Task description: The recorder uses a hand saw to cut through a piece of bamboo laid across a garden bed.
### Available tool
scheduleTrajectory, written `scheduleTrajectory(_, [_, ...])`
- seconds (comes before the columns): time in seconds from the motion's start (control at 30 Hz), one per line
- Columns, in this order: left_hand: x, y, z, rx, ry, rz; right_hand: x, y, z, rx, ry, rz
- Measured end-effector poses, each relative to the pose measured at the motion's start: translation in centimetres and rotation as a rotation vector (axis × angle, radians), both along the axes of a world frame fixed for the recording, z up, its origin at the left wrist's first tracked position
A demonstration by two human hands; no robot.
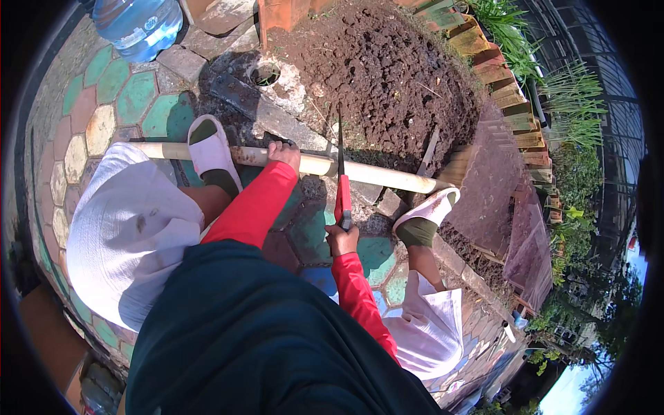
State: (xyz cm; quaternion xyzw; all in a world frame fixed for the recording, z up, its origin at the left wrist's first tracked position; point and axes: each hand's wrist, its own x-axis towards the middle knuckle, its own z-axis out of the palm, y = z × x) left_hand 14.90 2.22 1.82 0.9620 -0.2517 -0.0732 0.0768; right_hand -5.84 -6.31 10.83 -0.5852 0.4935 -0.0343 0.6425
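Observation:
A long pale pole (398,177), probably bamboo, lies crosswise in front of me. My left hand (282,155) has its fingers wrapped round it near the middle. In my right hand (342,240) is the red and black handle of a handsaw (344,194). Its thin dark blade, seen nearly edge-on, crosses the pole just right of my left hand; whether the teeth have cut in cannot be made out. My left slipper (206,146) rests over the pole's left part. At the pole's right end, the toe of my right slipper (430,206) overlaps it.
Dark loose soil (387,69) fills a bed beyond the pole, edged with orange-brown tiles (508,90). A flat brownish sheet (487,180) leans at its right. A blue water jug (142,28) stands upper left on hexagonal paving (135,97). A round hole (265,74) sits near the bed.

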Motion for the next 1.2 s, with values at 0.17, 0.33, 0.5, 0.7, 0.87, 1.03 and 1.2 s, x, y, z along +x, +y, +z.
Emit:
scheduleTrajectory(0.17, [0.1, 0.3, 0.0, 0.034, 0.086, 0.002, 0.2, -0.3, 1.7, 0.181, -0.050, -0.033])
scheduleTrajectory(0.33, [0.2, 0.6, 1.4, 0.052, 0.117, -0.017, -5.2, 1.3, 1.8, 0.054, 0.032, 0.012])
scheduleTrajectory(0.5, [-0.5, 0.2, 0.5, 0.023, 0.089, -0.034, 2.4, -1.3, -1.0, 0.007, 0.028, 0.027])
scheduleTrajectory(0.7, [-0.1, 0.8, -1.3, 0.035, 0.092, 0.023, -3.5, 1.8, 2.7, 0.094, 0.021, -0.039])
scheduleTrajectory(0.87, [0.1, 0.4, 1.8, 0.052, 0.113, -0.014, -3.6, 1.2, 0.9, 0.054, 0.051, -0.066])
scheduleTrajectory(1.03, [0.1, -0.4, 1.2, 0.046, 0.123, -0.017, -0.6, -0.4, -1.9, -0.039, 0.054, 0.031])
scheduleTrajectory(1.2, [0.6, 1.0, 1.4, 0.068, 0.140, -0.043, -3.9, 1.2, 4.1, 0.057, 0.065, 0.053])
